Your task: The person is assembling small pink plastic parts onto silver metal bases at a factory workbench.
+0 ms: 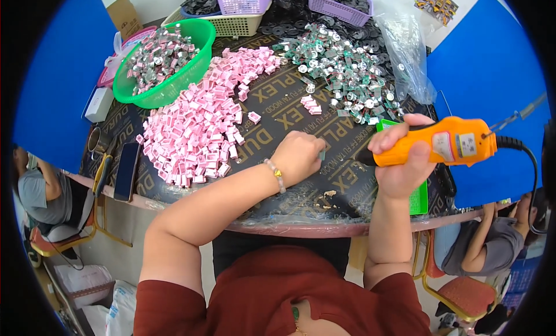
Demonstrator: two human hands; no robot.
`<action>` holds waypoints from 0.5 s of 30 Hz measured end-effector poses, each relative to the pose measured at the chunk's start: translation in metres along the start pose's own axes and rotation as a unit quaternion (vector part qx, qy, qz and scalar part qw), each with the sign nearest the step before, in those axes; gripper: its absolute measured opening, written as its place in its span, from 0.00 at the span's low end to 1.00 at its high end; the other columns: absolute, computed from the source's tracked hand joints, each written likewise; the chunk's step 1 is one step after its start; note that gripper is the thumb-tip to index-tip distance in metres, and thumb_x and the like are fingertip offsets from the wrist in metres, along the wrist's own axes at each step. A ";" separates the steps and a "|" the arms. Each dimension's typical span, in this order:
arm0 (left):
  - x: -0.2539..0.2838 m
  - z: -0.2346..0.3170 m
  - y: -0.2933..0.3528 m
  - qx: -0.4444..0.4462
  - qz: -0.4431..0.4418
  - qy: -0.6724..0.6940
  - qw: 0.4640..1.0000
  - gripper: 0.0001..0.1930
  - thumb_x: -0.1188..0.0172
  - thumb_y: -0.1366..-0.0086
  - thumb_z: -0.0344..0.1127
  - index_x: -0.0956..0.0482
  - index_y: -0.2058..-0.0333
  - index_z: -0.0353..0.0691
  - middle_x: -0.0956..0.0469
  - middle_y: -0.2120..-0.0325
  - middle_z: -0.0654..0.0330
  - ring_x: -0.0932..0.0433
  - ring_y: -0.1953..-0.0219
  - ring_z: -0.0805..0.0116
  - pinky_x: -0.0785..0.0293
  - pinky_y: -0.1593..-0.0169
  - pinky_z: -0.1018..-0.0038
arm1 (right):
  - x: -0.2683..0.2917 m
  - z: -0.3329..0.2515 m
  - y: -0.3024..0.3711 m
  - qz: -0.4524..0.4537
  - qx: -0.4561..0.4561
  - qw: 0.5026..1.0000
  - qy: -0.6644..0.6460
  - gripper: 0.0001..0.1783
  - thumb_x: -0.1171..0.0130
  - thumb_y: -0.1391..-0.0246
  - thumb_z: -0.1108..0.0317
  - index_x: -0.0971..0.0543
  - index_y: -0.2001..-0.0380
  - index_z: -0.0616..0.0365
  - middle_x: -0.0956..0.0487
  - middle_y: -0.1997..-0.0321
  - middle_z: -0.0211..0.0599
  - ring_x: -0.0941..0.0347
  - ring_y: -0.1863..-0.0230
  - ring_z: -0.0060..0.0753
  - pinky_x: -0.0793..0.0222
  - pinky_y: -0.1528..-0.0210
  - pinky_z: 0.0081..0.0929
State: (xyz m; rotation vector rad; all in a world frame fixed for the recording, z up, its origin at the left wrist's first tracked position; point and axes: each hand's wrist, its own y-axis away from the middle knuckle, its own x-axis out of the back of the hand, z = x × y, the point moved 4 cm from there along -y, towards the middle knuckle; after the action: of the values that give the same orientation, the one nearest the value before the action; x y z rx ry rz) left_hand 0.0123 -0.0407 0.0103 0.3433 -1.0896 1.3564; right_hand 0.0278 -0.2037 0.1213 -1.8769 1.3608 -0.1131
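My right hand (399, 162) is wrapped round an orange electric screwdriver (463, 140), its black nose pointing left toward my left hand. A coiled hanger and a black cable run from its rear end. My left hand (298, 155), with a beaded bracelet at the wrist, is closed low over the dark tabletop. A small clear greenish piece (322, 154) shows at its fingertips; the rest is hidden by the fingers. Left of that hand spreads a heap of small pink plastic housings (197, 127). Beyond the screwdriver lies a pile of clear greenish parts with round white pieces (341, 69).
A green basin (156, 98) of pink and metallic parts stands far left. Purple baskets (347, 10) with black discs are at the back. Under my right forearm lies a green tray (418, 200). A phone (125, 171) rests near the left edge. Blue panels flank the table; people sit both sides.
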 end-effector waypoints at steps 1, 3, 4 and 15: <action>0.004 0.004 0.004 -0.006 -0.004 -0.013 1.000 0.08 0.37 0.49 0.31 0.20 0.69 0.40 0.21 0.73 0.56 0.22 0.64 0.56 0.33 0.51 0.60 | -0.004 0.005 -0.002 -0.003 -0.004 1.000 0.001 0.26 0.41 0.42 0.53 0.34 0.52 0.62 0.26 0.78 0.38 0.29 0.79 0.29 0.28 0.75 0.27; 0.005 0.005 0.011 -0.010 -0.005 -0.026 1.000 0.08 0.36 0.49 0.32 0.20 0.69 0.41 0.21 0.73 0.58 0.22 0.64 0.58 0.36 0.48 0.60 | -0.013 0.013 -0.004 -0.004 -0.016 1.000 0.005 0.21 0.42 0.40 0.58 0.34 0.53 0.63 0.25 0.78 0.38 0.29 0.79 0.27 0.28 0.74 0.26; 0.006 0.002 0.015 0.005 0.018 -0.016 1.000 0.08 0.36 0.49 0.33 0.19 0.68 0.42 0.20 0.73 0.60 0.22 0.64 0.60 0.39 0.46 0.60 | -0.015 0.019 -0.004 -0.001 -0.027 1.000 0.011 0.20 0.43 0.39 0.60 0.34 0.53 0.63 0.25 0.78 0.38 0.29 0.79 0.27 0.28 0.74 0.25; 0.006 -0.001 0.027 0.028 0.042 -0.047 0.998 0.09 0.34 0.52 0.34 0.17 0.69 0.47 0.21 0.71 0.66 0.25 0.61 0.66 0.43 0.46 0.62 | 0.003 0.049 0.022 0.012 -0.023 0.999 0.020 0.29 0.40 0.43 0.50 0.36 0.52 0.62 0.27 0.78 0.39 0.30 0.79 0.30 0.28 0.75 0.28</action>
State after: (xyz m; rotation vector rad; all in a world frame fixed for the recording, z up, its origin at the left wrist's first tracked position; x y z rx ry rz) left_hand -0.0126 -0.0298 0.0044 0.4093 -1.1550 1.4608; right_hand 0.0365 -0.1822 0.0724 -1.9045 1.4239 -0.1081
